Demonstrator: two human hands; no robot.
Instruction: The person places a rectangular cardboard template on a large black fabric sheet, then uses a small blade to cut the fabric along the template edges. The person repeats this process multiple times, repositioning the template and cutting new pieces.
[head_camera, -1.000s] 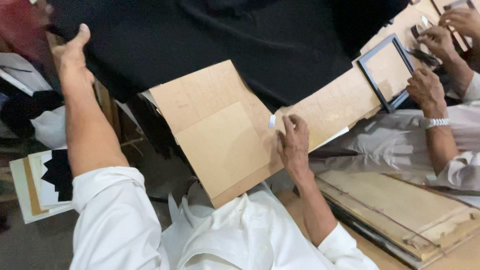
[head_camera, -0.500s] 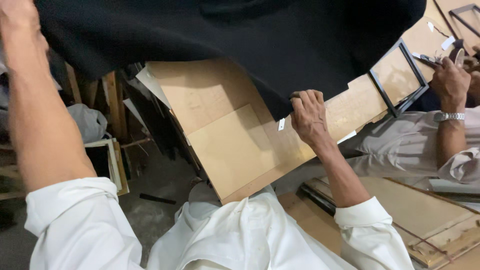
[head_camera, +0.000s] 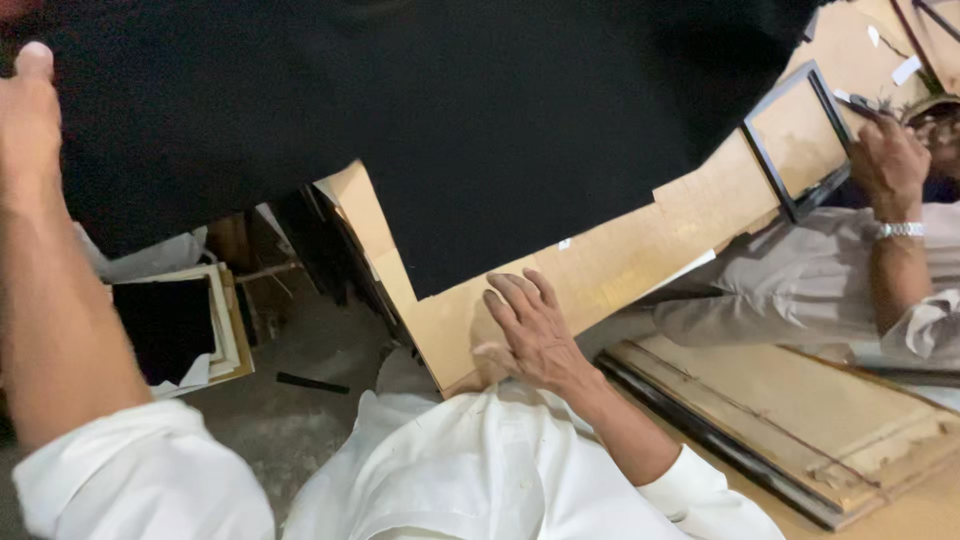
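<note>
The black cloth (head_camera: 480, 130) that my left hand (head_camera: 28, 110) holds up looks matt and soft, without any shine. Under my right hand (head_camera: 535, 330) the cardboard sheet (head_camera: 640, 255) is brown, dull and smooth, with small bits of white paper tape on it. My sleeves (head_camera: 140, 480) are plain white cotton. The wooden board (head_camera: 800, 410) beside me looks rough and worn. Another person's wristwatch (head_camera: 900, 230) is shiny metal.

I see a brown board (head_camera: 640, 255) as the work surface, a black sheet (head_camera: 480, 130) draped over it toward eleven o'clock, a black frame (head_camera: 795, 135) lying at two o'clock.
</note>
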